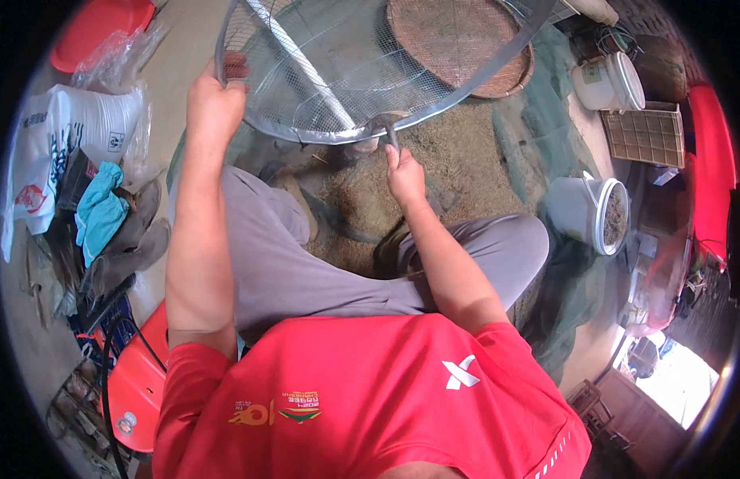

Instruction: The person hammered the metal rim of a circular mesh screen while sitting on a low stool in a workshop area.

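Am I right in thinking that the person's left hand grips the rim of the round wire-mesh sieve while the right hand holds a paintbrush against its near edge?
Not quite. The head view shows the left hand gripping the rim of the wire-mesh sieve, but the right hand holds a small hammer, not a paintbrush, against the sieve's near edge.

Buckets crowd right (boots left).

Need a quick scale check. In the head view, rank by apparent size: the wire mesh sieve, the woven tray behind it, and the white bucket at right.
1. wire mesh sieve, though it's nearest the camera.
2. woven tray, partly hidden.
3. white bucket.
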Motion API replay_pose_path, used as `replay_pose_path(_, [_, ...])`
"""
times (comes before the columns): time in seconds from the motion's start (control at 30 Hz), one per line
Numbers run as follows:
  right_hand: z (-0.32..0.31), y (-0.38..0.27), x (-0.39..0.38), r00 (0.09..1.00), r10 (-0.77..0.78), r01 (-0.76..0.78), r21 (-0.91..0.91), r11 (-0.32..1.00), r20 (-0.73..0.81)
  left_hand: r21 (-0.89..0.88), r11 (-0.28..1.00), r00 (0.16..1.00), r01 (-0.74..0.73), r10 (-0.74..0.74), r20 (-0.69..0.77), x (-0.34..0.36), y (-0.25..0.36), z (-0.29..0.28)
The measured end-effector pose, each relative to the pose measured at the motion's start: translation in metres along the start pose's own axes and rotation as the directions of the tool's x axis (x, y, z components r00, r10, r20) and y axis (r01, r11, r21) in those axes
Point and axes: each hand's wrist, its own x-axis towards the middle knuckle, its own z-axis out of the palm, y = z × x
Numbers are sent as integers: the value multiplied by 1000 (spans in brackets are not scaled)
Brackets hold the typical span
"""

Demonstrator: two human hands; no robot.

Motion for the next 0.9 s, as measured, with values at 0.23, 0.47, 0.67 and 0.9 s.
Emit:
replay_pose_path(0.23, [13,13,1,1000,3,-2,159,987,-8,34,985,986,-167,166,27,-10,23,18])
replay_pose_path(0.47, [25,36,15,999,38,-35,286,958,-7,-32,994,963,109,-97,252,-11,32,60])
replay_pose_path(0.67, [-1,15,-7,998,-11,-14,368,930,64,-16,990,968,142,-136,212,-4,31,32])
replay_pose_path(0.9, [-29,-15,-6,971,-175,231,474,849,-161,-120,978,978,170,-152,146,-7,26,-3])
